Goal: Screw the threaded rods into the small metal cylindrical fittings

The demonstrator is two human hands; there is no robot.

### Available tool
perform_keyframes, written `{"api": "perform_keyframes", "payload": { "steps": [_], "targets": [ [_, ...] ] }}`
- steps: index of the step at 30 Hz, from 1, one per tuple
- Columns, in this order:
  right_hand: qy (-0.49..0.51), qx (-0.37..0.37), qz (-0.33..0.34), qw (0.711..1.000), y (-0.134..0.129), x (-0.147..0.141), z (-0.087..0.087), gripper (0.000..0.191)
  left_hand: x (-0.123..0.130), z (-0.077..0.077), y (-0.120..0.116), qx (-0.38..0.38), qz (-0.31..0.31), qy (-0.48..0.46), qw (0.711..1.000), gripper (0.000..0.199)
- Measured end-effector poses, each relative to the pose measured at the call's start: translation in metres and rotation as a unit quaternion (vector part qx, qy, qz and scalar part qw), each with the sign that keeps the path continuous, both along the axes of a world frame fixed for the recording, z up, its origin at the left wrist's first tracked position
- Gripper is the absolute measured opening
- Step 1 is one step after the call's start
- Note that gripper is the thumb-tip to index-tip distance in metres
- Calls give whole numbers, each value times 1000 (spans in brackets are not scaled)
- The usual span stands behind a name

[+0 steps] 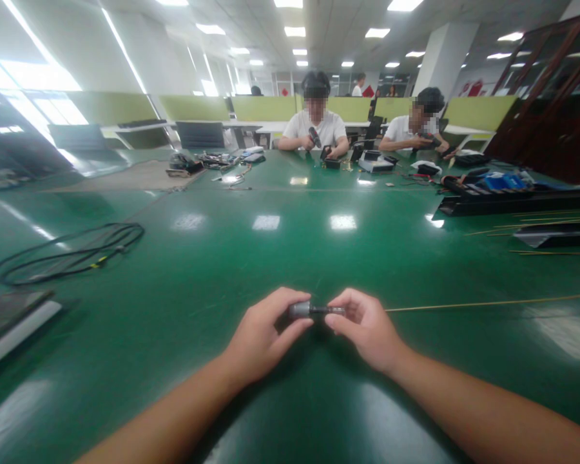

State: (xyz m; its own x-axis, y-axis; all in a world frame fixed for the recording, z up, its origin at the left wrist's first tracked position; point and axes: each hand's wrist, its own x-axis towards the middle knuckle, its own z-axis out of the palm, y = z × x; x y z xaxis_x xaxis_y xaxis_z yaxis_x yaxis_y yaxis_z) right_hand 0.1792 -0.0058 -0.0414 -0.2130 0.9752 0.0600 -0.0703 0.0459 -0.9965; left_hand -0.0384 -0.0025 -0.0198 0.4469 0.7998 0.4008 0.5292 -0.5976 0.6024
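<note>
- At far left, black cable (120,249) in loose coil on the green worktop (212,258); better to leave in that place, well apart from the hands.
- Near the middle, left hand (258,332) gripping the grey cylinder (299,310) with thumb on the near side, fingers on the far side. Hold firmly, but without hard squeezing, to keep good control.
- Between both hands, dark stem (319,310) in line with the cylinder; whether fixed to it, cannot tell. Keep both parts straight, to avoid side load on the thin one.
- Then right hand (367,325) pinching the far end of the stem with thumb and fingertips. For any turn, push or pull, go slowly and stop at strong resistance.
- At right, thin yellowish stick (488,303) stretching from beside this hand towards the edge of view; whether touching, cannot tell. Take care not to knock it.
</note>
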Motion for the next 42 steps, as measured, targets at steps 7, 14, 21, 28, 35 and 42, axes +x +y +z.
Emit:
{"api": "perform_keyframes", "payload": {
  "steps": [7, 14, 21, 28, 35, 42],
  "targets": [
    [15, -3, -4, 1000, 1, 0, 1, 19, 0, -2, 0, -2, 8, -1, 1000, 28],
    [16, -4, -7, 1000, 1, 1, 0, 18, 0, -2, 1, 7, 8, 0, 1000, 28],
    [21, -3, -25, 999, 3, 2, -1, 19, -1, 0, 1, 18, 16, -1, 1000, 28],
    [26, -7, -27, 999, 3, 3, 2, 19, 0, -2, 3, 26, 16, -2, 1000, 29],
    [33, -14, -33, 999, 3, 3, 3, 19, -1, 0, 5, 59, 4, -11, 998, 24],
    [55, -14, -45, 997, 2, 3, 2, 20, -2, 1, 7, 74, 22, -34, 996, 21]
  ]
}}
